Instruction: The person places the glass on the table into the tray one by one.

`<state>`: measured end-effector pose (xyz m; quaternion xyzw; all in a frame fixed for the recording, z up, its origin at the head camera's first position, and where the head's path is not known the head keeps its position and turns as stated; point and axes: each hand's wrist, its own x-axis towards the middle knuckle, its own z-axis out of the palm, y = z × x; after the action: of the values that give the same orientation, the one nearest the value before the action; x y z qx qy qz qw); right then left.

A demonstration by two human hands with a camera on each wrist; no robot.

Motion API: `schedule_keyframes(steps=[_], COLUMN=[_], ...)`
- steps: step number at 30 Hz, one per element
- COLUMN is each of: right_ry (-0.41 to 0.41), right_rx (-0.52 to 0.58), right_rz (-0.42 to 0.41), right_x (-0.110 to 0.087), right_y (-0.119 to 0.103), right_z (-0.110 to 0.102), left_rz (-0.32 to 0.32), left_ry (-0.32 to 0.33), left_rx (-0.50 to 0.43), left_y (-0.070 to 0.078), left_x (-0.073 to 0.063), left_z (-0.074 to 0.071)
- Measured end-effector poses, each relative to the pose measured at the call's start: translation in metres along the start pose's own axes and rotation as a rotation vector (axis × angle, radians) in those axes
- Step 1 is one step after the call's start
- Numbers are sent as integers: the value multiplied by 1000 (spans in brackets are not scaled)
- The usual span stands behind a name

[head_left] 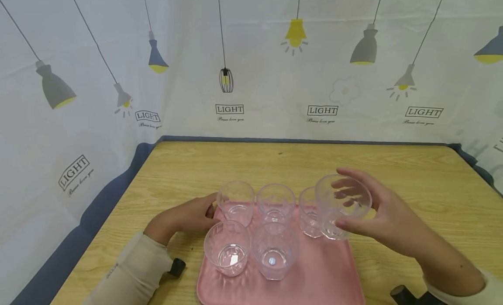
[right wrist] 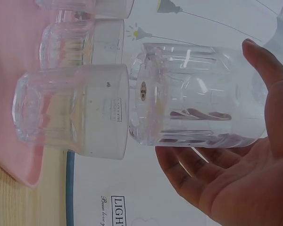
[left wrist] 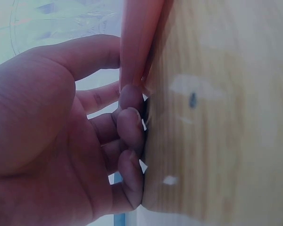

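Observation:
My right hand (head_left: 387, 213) grips a clear plastic cup (head_left: 342, 209), its thumb on the near side and its fingers on the far side. In the right wrist view that cup (right wrist: 198, 99) is raised just above the rim of another clear cup (right wrist: 75, 113), which stands at the tray's back right. My left hand (head_left: 192, 215) is at the left edge of the pink tray (head_left: 322, 274). The left wrist view shows its curled fingers and thumb at the tray's rim (left wrist: 137, 37), with the fingertips near the tabletop. Several more clear cups (head_left: 275, 252) stand upright on the tray.
The tray rests on a wooden table (head_left: 275, 161). Behind and beside the table hangs a white cloth (head_left: 271, 91) printed with lamps. A dark strip (head_left: 114, 200) runs along the table's left edge.

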<state>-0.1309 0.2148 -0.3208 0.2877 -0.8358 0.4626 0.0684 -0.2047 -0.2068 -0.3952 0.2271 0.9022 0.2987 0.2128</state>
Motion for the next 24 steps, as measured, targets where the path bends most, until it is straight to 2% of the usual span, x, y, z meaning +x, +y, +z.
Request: schedule_keyframes(steps=[15,24], right_ry=[-61,-123], right_rx=[-3,-37], right_rz=[-24,-28], right_x=[-5,-9], right_y=[-10,-16], right_z=[6,7], left_rz=[9,15], left_ry=[8,-1], left_rx=[-14,26], left_y=[0,-2], left_x=[0,1], left_z=[1,0])
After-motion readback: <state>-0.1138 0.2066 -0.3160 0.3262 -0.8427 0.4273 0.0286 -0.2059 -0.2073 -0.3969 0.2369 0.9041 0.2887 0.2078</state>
